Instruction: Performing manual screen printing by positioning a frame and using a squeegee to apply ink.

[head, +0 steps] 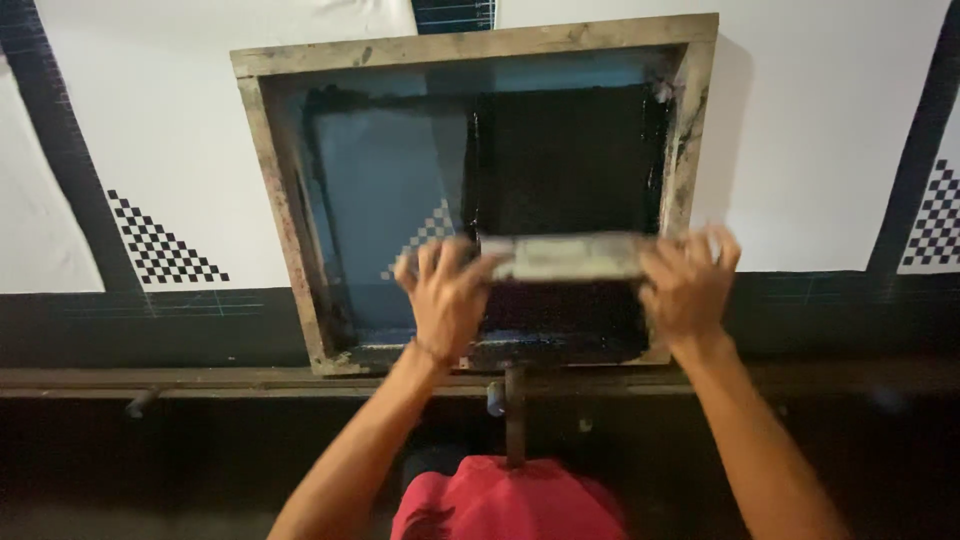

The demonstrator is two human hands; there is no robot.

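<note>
Both hands grip a wooden scraper [566, 256] by its ends, left hand [446, 295] at nine o'clock, right hand [688, 288] at three, fingers curled around it, seemingly pressing it evenly on the inked screen [400, 190] inside a wooden frame [278, 200] over white cloth [820, 130].

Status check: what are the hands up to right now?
Both hands, left and right, gripping squeegee. Squeegee inside wooden screen frame, over black ink. Nothing in the way.

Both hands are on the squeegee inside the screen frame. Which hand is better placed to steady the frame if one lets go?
Probably the left hand: it grips the squeegee end over the open mesh, with the frame's left rail free. The right hand sits against the right rail.
</note>
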